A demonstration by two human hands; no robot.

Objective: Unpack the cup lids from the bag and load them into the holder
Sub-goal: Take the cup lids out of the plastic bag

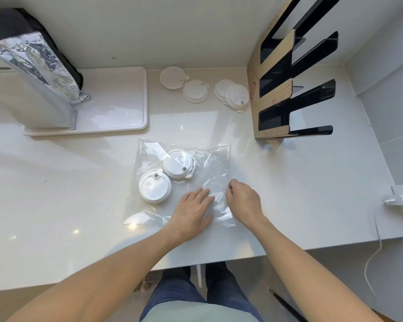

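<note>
A clear plastic bag [209, 163] lies flat on the white counter, in the middle. Inside it sit two white cup lids, one to the left [154, 187] and one further back [178, 166]. My left hand [192, 211] presses flat on the bag's near part with straight fingers. Beside it, my right hand [243, 199] pinches the bag's right edge with curled fingers. Several loose white lids [195, 90] lie at the back of the counter. The black slotted lid holder [296, 89], backed with cardboard, stands at the back right.
A white tray [126, 126] at the back left bears a tall box with a foil-lined bag [40, 63] on it. A white charger and cable [400, 201] sit at the counter's right edge. The near counter edge runs just below my forearms.
</note>
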